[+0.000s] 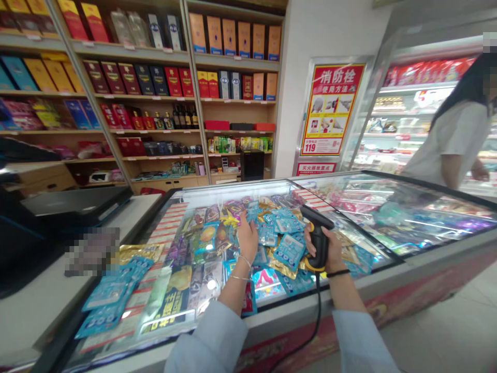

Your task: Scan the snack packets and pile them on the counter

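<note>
Black-and-yellow pistol-shaped scanner (320, 242) sits clasped in the right hand (334, 252); the left hand (247, 240), grip unclear, is beside shiny blue packets (290, 250).

The right hand (334, 252) hides part of the scanner (319, 239), whose cable (319, 303) drops out of my sight below. I can't make out the small print on the blue packets (290, 249), and the dark thing (95, 252) at the edge of the table (29, 318) is a blur. At far right a person (460, 127) is partly cut off.
</note>
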Demonstrator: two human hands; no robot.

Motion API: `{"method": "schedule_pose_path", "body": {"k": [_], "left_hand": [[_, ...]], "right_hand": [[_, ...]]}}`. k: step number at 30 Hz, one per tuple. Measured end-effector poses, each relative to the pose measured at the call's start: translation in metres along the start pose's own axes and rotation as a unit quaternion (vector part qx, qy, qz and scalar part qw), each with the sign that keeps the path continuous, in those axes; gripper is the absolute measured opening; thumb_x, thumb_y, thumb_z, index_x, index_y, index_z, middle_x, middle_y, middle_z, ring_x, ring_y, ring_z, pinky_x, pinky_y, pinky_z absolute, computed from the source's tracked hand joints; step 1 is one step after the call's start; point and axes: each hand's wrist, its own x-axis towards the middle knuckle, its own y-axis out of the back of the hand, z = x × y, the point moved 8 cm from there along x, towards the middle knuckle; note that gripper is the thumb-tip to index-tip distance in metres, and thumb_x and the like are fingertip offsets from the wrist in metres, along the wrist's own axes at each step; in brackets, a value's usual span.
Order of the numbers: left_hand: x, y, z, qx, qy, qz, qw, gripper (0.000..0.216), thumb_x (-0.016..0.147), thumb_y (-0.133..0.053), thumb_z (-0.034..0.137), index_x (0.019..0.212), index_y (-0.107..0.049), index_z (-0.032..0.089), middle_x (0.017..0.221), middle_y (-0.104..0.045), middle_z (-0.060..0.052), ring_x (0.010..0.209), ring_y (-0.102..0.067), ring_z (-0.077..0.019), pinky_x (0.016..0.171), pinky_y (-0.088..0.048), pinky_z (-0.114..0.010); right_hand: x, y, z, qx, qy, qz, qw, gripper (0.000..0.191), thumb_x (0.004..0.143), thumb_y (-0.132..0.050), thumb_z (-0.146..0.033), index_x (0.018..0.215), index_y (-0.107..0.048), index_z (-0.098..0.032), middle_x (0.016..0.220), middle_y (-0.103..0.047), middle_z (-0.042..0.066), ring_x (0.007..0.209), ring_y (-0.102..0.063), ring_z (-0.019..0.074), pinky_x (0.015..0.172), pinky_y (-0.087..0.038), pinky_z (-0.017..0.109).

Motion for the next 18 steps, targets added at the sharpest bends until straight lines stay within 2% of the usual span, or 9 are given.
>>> {"method": "schedule_pose_path", "body": {"k": [5,9,14,18], "left_hand": [[0.002,0.007,0.003,0.006,-0.019,0.028,0.999,0.045,0.092,-0.046,0.02,0.136,-0.046,0.016,0.107,-0.073,-0.013,0.084,-0.072,-0.0229,0.075,-0.054,-0.032],[0.003,0.013,0.007,0.003,-0.036,0.053,0.998,0.041,0.093,-0.047,0.022,0.133,-0.05,0.018,0.116,-0.07,-0.014,0.088,-0.072,-0.024,0.076,-0.054,-0.033],[0.006,0.021,0.005,-0.001,-0.048,0.088,0.995,0.04,0.093,-0.047,0.026,0.131,-0.053,0.017,0.118,-0.069,-0.016,0.1,-0.07,-0.0276,0.084,-0.054,-0.037],[0.007,0.022,0.003,0.005,-0.049,0.093,0.994,0.041,0.093,-0.047,0.029,0.132,-0.053,0.018,0.117,-0.07,-0.015,0.1,-0.069,-0.0283,0.084,-0.054,-0.039]], "right_hand": [[-0.011,-0.009,0.002,0.013,-0.019,-0.058,0.998,0.031,0.08,-0.062,-0.049,0.083,-0.059,-0.019,0.066,-0.056,0.0,0.036,-0.041,0.0074,0.03,-0.036,0.02],[-0.013,-0.01,0.007,0.016,-0.044,-0.086,0.995,0.032,0.081,-0.062,-0.049,0.086,-0.059,-0.018,0.068,-0.058,0.001,0.036,-0.042,0.0072,0.03,-0.036,0.019],[-0.013,-0.006,0.01,0.017,-0.045,-0.1,0.994,0.03,0.082,-0.061,-0.047,0.085,-0.057,-0.018,0.067,-0.06,0.002,0.035,-0.043,0.008,0.028,-0.035,0.02],[-0.013,-0.006,0.012,0.015,-0.047,-0.103,0.993,0.03,0.081,-0.063,-0.047,0.084,-0.057,-0.018,0.066,-0.06,0.003,0.034,-0.044,0.0085,0.027,-0.035,0.02]]}}
